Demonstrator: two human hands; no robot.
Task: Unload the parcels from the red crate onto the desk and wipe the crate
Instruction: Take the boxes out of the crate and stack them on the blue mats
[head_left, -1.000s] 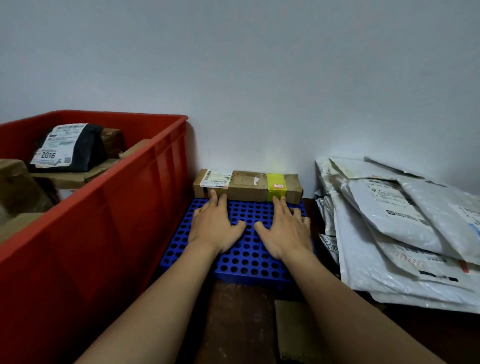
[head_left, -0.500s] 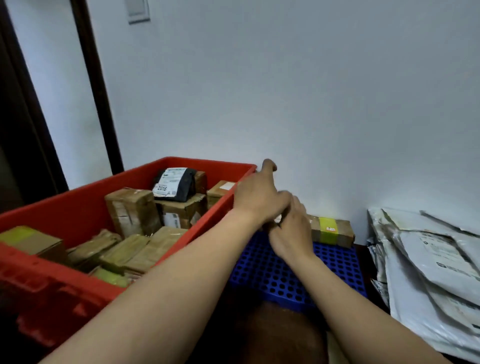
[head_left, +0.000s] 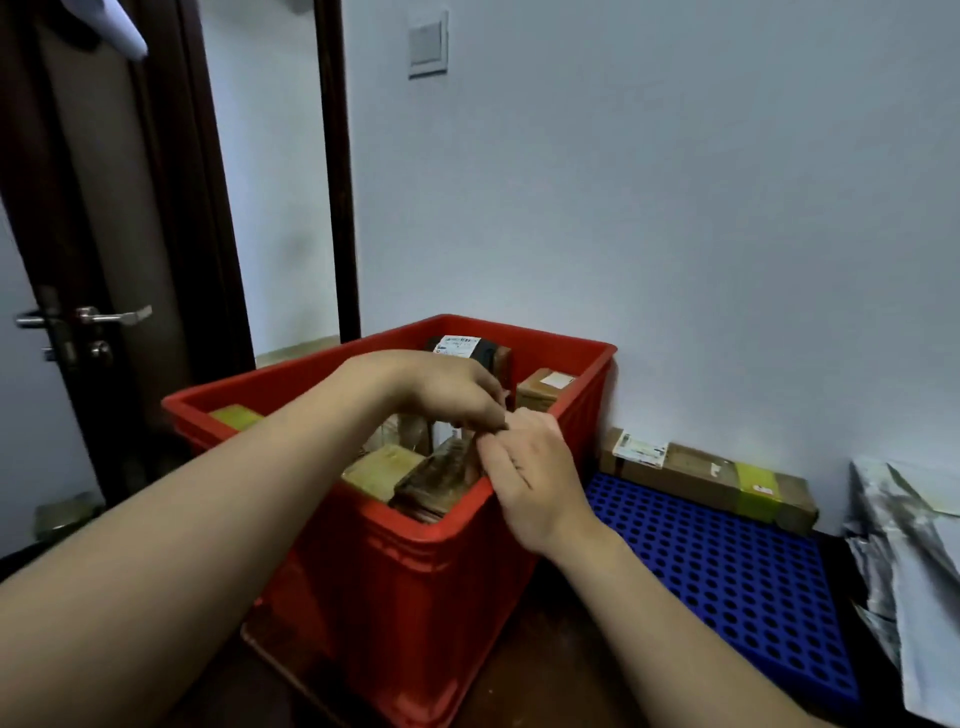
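Over the red crate, left hand and right hand, moved off the blue mat, pinch a parcel to unload

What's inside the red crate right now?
Brown parcels and a black labelled bag at the back. Left hand and right hand cover the middle; the crate floor is hidden.
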